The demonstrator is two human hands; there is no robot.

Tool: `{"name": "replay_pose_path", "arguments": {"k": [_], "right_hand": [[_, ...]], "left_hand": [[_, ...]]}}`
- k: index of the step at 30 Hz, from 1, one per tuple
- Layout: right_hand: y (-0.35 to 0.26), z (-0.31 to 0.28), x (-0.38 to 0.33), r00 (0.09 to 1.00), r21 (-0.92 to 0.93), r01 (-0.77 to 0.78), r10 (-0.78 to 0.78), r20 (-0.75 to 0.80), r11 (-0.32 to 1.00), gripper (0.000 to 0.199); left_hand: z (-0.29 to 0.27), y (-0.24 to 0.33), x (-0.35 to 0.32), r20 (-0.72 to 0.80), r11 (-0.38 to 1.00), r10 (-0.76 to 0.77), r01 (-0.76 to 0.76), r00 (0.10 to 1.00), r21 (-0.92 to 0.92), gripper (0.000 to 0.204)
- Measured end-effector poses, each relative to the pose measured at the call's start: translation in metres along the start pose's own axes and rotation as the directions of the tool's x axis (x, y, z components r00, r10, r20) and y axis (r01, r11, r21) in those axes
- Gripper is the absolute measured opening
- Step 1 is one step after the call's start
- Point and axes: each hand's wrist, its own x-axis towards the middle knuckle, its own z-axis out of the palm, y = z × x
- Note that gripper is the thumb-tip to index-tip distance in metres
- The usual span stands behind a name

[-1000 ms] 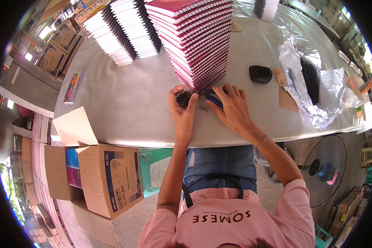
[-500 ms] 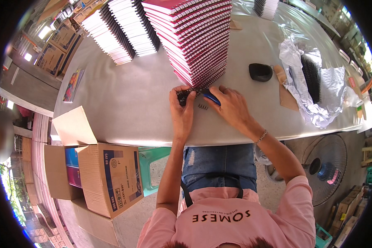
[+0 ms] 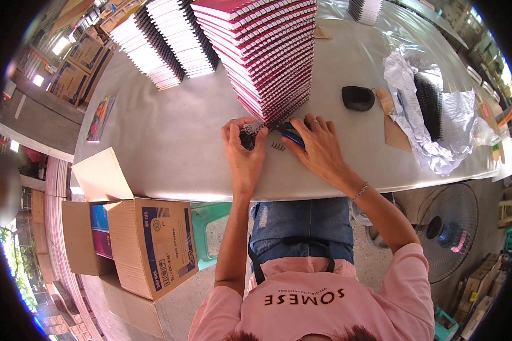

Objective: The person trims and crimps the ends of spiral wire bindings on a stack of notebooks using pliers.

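A tall stack of red-covered spiral notebooks (image 3: pixel 267 51) stands on the grey table (image 3: pixel 170 142) right in front of me. My left hand (image 3: pixel 243 149) pinches a bundle of black wire coil (image 3: pixel 248 138) at the foot of the stack. My right hand (image 3: pixel 318 146) is closed around blue-handled pliers (image 3: pixel 290 133), whose tip points at the coil. A short loose piece of coil (image 3: pixel 277 146) lies on the table between both hands.
Two stacks of white spiral notebooks (image 3: pixel 165 42) stand at the back left. A black pad (image 3: pixel 358 98), brown paper and a plastic bag holding black coils (image 3: pixel 429 105) lie to the right. An open cardboard box (image 3: pixel 142 244) sits on the floor at left, a fan (image 3: pixel 452 230) at right.
Both hands have shifted slightly toward me from the base of the red stack, and the short loose coil piece now shows between them.
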Motion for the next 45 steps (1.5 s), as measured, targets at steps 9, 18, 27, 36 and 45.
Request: {"name": "replay_pose_path", "arguments": {"k": [9, 18, 27, 36, 45], "right_hand": [[0.001, 0.008, 0.001, 1.000, 0.039, 0.016, -0.016, -0.002, 0.999, 0.032], [0.004, 0.001, 0.000, 0.994, 0.028, -0.063, 0.060, 0.095, 0.998, 0.032], [0.004, 0.001, -0.003, 1.000, -0.037, 0.026, -0.026, 0.011, 0.999, 0.036], [-0.001, 0.004, -0.001, 1.000, 0.026, 0.015, -0.016, 0.023, 1.000, 0.030], [0.003, 0.002, -0.006, 0.995, -0.041, -0.044, 0.048, 0.084, 0.998, 0.033]], "left_hand": [[0.001, 0.000, -0.001, 0.038, 0.998, 0.022, -0.024, 0.999, 0.061, 0.020], [0.001, -0.007, -0.003, 0.014, 0.998, -0.026, 0.025, 1.000, 0.058, 0.019], [0.003, 0.004, -0.005, 0.024, 0.977, 0.060, -0.064, 0.998, 0.202, 0.027], [0.005, 0.000, -0.007, 0.020, 0.973, 0.061, -0.064, 0.998, 0.223, 0.021], [0.005, -0.008, -0.009, -0.013, 0.973, 0.082, -0.078, 0.997, 0.216, 0.023]]}}
